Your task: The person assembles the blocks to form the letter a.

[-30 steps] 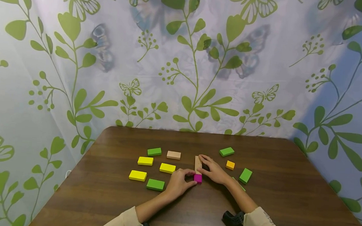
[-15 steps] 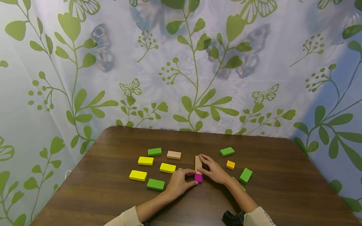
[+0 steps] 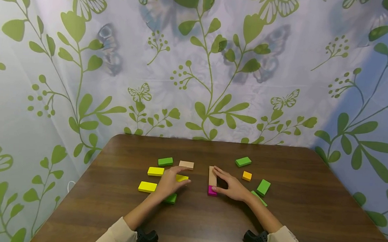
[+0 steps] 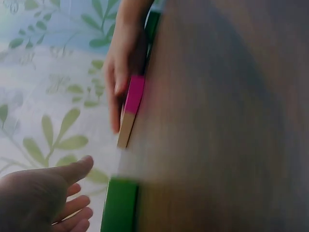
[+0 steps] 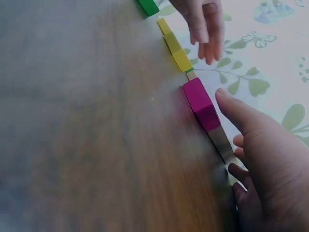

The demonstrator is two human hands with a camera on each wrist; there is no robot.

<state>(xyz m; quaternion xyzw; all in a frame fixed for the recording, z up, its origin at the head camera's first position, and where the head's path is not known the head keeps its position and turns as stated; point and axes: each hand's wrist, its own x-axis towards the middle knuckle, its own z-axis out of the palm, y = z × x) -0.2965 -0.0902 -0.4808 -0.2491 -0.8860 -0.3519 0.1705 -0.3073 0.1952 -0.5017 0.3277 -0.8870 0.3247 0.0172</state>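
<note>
A magenta block (image 3: 212, 191) lies end to end with a tan block (image 3: 212, 176) near the middle of the table, forming one straight strip. My right hand (image 3: 234, 187) is beside this strip, fingertips at the tan block's far end and thumb by the magenta block. In the right wrist view the thumb (image 5: 236, 108) stands slightly off the magenta block. My left hand (image 3: 169, 182) holds nothing; thumb and fingers are spread above a yellow block (image 3: 182, 178), which it partly covers. A green block (image 3: 171, 198) shows partly beneath that hand.
Left of the strip lie two more yellow blocks (image 3: 147, 186), another green block (image 3: 165, 161) and a second tan block (image 3: 186, 165). On the right are an orange block (image 3: 247, 176) and several green blocks (image 3: 263, 188). A patterned curtain (image 3: 196, 81) hangs behind the table (image 3: 188, 228).
My left hand has let go of the magenta block and moved left over the yellow block. My right thumb has shifted from the tan block down to the magenta block.
</note>
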